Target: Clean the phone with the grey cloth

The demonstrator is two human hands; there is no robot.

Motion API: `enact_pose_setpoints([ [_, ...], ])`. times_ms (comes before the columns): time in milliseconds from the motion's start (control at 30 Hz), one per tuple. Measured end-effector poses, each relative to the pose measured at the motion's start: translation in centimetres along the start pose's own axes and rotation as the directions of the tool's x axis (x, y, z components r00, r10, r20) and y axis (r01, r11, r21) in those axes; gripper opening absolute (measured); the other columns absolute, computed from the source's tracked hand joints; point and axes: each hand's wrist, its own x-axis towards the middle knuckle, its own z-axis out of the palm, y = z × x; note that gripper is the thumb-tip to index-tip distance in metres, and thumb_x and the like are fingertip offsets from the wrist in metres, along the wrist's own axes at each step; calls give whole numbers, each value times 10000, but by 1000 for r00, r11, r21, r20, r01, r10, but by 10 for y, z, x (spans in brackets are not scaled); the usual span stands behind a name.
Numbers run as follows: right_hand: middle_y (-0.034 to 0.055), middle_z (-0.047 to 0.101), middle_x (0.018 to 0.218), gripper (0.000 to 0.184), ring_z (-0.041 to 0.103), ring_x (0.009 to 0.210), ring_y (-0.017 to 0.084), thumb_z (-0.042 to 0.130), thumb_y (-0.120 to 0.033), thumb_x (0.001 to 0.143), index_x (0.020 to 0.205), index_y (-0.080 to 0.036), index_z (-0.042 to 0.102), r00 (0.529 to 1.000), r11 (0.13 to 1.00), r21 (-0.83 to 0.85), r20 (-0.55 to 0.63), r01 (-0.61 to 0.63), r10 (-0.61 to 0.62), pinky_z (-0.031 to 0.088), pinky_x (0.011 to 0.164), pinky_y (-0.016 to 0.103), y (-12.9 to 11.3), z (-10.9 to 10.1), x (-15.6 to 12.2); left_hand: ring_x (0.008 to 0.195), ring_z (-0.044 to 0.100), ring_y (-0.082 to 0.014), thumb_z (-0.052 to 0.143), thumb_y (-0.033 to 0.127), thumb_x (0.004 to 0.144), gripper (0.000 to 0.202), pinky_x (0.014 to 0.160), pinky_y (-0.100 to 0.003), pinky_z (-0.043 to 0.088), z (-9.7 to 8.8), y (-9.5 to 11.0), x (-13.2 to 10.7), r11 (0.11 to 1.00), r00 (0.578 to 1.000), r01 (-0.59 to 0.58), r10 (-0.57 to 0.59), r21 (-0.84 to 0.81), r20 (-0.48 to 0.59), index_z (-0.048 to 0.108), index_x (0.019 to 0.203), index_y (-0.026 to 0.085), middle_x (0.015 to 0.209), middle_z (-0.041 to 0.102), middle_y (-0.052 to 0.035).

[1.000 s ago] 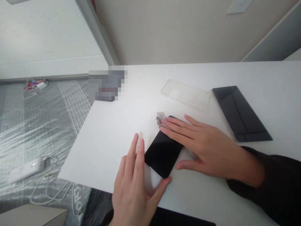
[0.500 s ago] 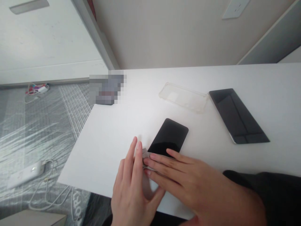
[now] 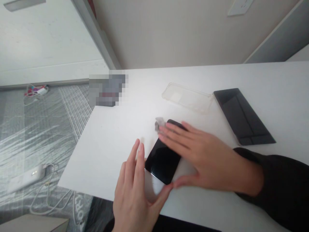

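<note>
Spread left hand (image 3: 134,190) frames glossy black phone (image 3: 162,162); flat right hand (image 3: 202,153) overlaps it, touching cloth (image 3: 158,124); table (image 3: 106,145) extends beyond its edges.

Near the centre, my left hand (image 3: 134,187) and right hand (image 3: 201,156) make two, and I count one black phone (image 3: 161,161) and one grey cloth (image 3: 158,122). One white table (image 3: 101,158) bears one clear case (image 3: 188,99) above centre, one dark tablet (image 3: 243,117) at right and one blurred-out item (image 3: 110,88) at upper left. One wall socket (image 3: 240,7) shows at upper right, one white cabled block (image 3: 29,175) at lower left.
</note>
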Motion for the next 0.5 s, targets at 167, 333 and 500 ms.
enact_pose_setpoints([
  [167, 144, 449, 1580, 796, 386, 1498, 249, 536, -666, 970, 1543, -119, 450, 990, 989, 129, 105, 78, -91, 266, 1265, 437, -7, 0, 0, 1363, 550, -333, 626, 460, 950, 883, 1032, -453, 542, 0, 1, 0, 1000, 1000, -8, 8, 0, 9, 141, 1643, 210, 1568, 466, -184],
  [333, 164, 377, 1613, 818, 323, 1528, 290, 543, -674, 964, 1538, -98, 450, 996, 997, 57, 71, 45, -49, 225, 1272, 485, -5, -4, 1, 1325, 574, -339, 661, 486, 924, 918, 1006, -455, 553, -1, 1, 0, 1000, 1000, -1, 1, 13, 5, 158, 1638, 202, 1546, 487, -193],
  [500, 127, 458, 1577, 714, 403, 1489, 250, 517, -621, 1000, 1535, -151, 467, 988, 993, 78, 117, 89, -98, 255, 1265, 459, 4, -8, 1, 1303, 577, -337, 634, 461, 941, 890, 994, -452, 545, -1, 2, 1, 1000, 1000, -5, 5, 21, 13, 154, 1639, 186, 1534, 495, -193],
])
